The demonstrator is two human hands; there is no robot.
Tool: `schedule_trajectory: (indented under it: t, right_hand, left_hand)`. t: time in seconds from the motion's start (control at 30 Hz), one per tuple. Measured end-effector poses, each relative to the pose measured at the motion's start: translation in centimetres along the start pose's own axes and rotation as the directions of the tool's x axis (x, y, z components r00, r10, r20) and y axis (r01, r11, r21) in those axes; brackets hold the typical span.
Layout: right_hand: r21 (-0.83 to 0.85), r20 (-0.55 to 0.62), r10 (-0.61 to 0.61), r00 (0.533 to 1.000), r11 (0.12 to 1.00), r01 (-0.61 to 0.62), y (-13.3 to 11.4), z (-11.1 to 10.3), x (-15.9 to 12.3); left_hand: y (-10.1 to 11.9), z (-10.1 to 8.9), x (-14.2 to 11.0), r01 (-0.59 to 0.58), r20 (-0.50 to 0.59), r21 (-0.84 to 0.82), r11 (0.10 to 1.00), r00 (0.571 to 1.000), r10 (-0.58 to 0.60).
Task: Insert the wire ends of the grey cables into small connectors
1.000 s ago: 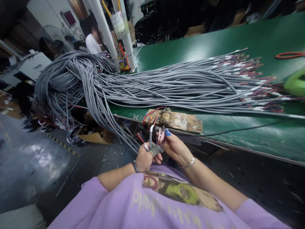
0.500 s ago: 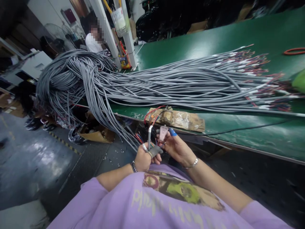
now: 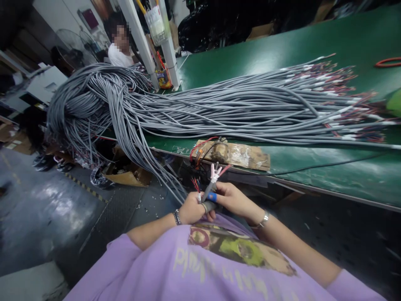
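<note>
My left hand (image 3: 191, 209) is closed around grey cables in front of my shirt. One cable end beside its thumb shows a white band and a tuft of thin red and dark wires (image 3: 196, 184). A second grey cable (image 3: 208, 190) tilts up to the right, with white and pinkish strands (image 3: 215, 172) splayed at its tip. My right hand (image 3: 234, 198), blue wrap (image 3: 212, 196) on one digit, is closed on this cable just below the splayed end. Grey cables (image 3: 166, 177) run from the left hand toward the large bundle; their path inside the fist is hidden.
A thick bundle of grey cables (image 3: 200, 108) lies along the green bench (image 3: 326, 167), stripped ends to the right. A worn wooden board (image 3: 247, 156) with wiring sits at the near edge. A white post (image 3: 169, 62) rises behind, and a person (image 3: 120, 52) is beyond it.
My right hand has come down and left onto the tilted cable. The pale pinkish piece formerly at its fingers now appears as splayed strands at the cable tip. The left hand stays nearly in place.
</note>
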State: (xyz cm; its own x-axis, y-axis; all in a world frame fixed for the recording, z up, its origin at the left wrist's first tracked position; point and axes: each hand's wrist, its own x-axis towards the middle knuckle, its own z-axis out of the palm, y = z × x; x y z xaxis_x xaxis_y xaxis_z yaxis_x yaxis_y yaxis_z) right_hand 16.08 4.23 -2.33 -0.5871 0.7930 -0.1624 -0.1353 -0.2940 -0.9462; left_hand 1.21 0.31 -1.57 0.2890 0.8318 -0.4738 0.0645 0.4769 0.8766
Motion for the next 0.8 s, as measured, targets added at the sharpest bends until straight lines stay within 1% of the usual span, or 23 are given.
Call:
schedule_trajectory:
  t: [0.07,0.13,0.23,0.3,0.37,0.4,0.43,0.53,0.57,0.6,0.67,0.73,0.8]
  right_hand:
    - [-0.023,-0.05,-0.045,0.998,0.999,0.044,0.2,0.0,-0.1]
    - [-0.004,-0.094,-0.077,0.993,0.997,0.077,0.3,0.0,-0.2]
    - [0.097,-0.063,-0.054,0.997,0.993,0.06,0.5,0.2,-0.5]
    - [0.141,-0.103,-0.04,0.994,0.989,0.055,0.7,0.4,-0.7]
    - [0.162,-0.182,-0.042,0.982,0.984,0.072,0.9,0.6,-0.8]
    - [0.167,-0.203,-0.045,0.978,0.983,0.08,0.9,0.7,-0.8]
    - [0.171,-0.201,-0.045,0.979,0.982,0.08,0.9,0.8,-0.8]
    - [0.158,-0.131,-0.027,0.991,0.986,0.048,0.5,1.0,-0.5]
    - [0.143,-0.116,-0.024,0.993,0.989,0.041,0.3,1.0,-0.4]
    - [0.127,-0.112,-0.027,0.993,0.991,0.041,0.1,1.0,-0.4]
    - [0.104,-0.128,-0.049,0.991,0.993,0.063,-0.1,1.1,-0.3]
    - [0.109,-0.16,-0.066,0.985,0.991,0.084,-0.2,1.2,-0.2]
    - [0.132,-0.195,-0.059,0.979,0.987,0.086,0.0,1.4,-0.2]
  left_hand:
    - [0.0,0.0,0.1,0.004,-0.048,-0.044,0.999,0.999,-0.006]
    - [0.0,0.1,0.1,-0.038,-0.122,-0.098,0.994,0.992,0.026]
    - [-0.1,0.2,0.1,-0.086,-0.209,-0.152,0.985,0.976,0.053]
    - [0.0,0.3,0.1,-0.088,-0.24,-0.161,0.983,0.97,0.047]
    - [0.1,0.3,0.0,-0.088,-0.243,-0.155,0.984,0.969,0.049]
    - [0.1,0.3,0.0,-0.086,-0.228,-0.143,0.986,0.972,0.052]
    - [0.2,0.2,0.0,-0.08,-0.2,-0.123,0.989,0.978,0.055]
    - [0.2,0.0,-0.1,-0.062,-0.098,-0.05,0.997,0.993,0.057]
    - [0.1,-0.1,-0.1,-0.065,-0.084,-0.04,0.997,0.995,0.062]
    - [0.0,-0.1,-0.1,-0.073,-0.09,-0.044,0.996,0.994,0.069]
    - [-0.2,-0.1,0.0,-0.095,-0.146,-0.084,0.992,0.986,0.082]
    - [-0.4,0.0,0.2,-0.113,-0.214,-0.133,0.985,0.973,0.083]
    - [-0.6,0.1,0.3,-0.127,-0.259,-0.173,0.977,0.963,0.079]
